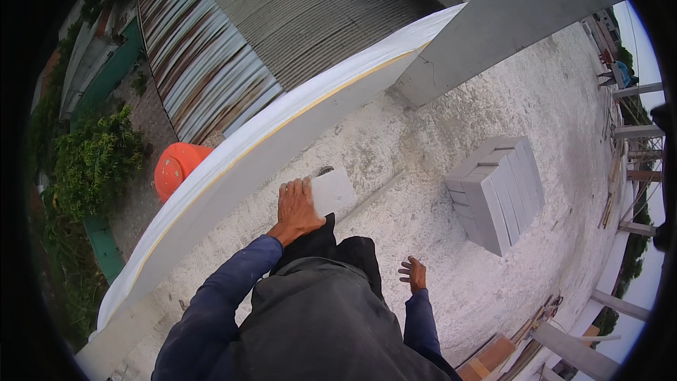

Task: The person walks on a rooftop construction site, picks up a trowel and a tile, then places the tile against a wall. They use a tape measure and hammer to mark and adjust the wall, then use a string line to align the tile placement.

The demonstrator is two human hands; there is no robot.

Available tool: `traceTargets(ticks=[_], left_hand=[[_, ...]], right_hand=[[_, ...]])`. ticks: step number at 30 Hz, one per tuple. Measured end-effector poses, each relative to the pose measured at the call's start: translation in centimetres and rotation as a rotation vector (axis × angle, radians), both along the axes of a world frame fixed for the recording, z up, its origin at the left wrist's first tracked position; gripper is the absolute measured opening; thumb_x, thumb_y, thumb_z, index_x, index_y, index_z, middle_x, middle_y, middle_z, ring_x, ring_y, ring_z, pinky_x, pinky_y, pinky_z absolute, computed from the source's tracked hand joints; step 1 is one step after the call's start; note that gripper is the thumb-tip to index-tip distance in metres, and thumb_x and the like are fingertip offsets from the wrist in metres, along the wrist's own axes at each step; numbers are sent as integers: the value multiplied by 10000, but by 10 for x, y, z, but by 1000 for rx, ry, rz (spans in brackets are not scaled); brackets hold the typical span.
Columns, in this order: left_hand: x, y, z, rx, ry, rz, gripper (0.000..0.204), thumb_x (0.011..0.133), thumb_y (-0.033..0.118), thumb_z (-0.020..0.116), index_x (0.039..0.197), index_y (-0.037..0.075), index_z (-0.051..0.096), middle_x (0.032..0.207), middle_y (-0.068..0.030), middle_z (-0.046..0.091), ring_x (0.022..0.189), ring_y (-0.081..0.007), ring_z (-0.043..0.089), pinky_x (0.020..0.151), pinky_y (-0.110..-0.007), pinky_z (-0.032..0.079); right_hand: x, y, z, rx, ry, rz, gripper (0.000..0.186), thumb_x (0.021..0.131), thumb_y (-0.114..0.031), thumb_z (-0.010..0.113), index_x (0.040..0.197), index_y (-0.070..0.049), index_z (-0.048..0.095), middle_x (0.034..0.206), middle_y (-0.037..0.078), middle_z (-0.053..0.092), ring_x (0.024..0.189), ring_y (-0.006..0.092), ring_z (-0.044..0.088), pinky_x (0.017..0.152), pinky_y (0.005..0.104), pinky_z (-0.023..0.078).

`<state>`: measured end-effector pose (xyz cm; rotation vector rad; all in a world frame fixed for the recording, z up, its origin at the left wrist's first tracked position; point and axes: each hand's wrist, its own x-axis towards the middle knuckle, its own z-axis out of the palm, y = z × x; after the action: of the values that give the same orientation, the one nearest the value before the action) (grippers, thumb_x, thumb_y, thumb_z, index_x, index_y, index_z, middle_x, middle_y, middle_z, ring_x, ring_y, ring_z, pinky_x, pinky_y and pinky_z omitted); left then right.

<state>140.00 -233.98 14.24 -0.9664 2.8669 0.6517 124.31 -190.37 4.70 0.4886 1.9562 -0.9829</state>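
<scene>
My left hand (297, 209) grips a pale rectangular block (333, 190) by its left side, just above my dark trouser leg. A small dark ring-like thing (325, 169), too small to make out, shows at the block's top edge. A long thin grey bar or strip (377, 192) runs on the rough floor to the right of the block. My right hand (414, 274) hangs lower on the right with its fingers apart and nothing in it. A stack of grey blocks (493, 194) stands on the floor to the right, apart from both hands.
A low wall (247, 155) with a white top runs along the left; beyond it are corrugated roofs (296, 14), an orange tank (176, 169) and greenery. A grey column (479, 35) rises at top right. Posts, planks (486, 353) and a distant person (620, 76) line the right.
</scene>
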Motion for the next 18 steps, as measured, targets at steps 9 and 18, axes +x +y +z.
traceTargets(ticks=[9, 18], left_hand=[[-159, -45, -32, 119, 56, -12, 928, 612, 321, 782, 1363, -110, 448, 1181, -206, 522, 1139, -354, 502, 1064, -472, 343], [-324, -79, -119, 124, -4, 152, 924, 604, 351, 815, 1335, -101, 477, 1174, -207, 526, 1094, -352, 506, 1034, -495, 356]], right_hand=[[-163, -66, 26, -7, 18, 289, 781, 955, -542, 554, 1428, 75, 479, 1243, 289, 657, 956, 344, 726, 685, 416, 596], [-413, -177, -78, 17, -43, 514, 720, 986, -487, 547, 1425, 79, 482, 1212, 278, 668, 893, 309, 724, 685, 393, 586]])
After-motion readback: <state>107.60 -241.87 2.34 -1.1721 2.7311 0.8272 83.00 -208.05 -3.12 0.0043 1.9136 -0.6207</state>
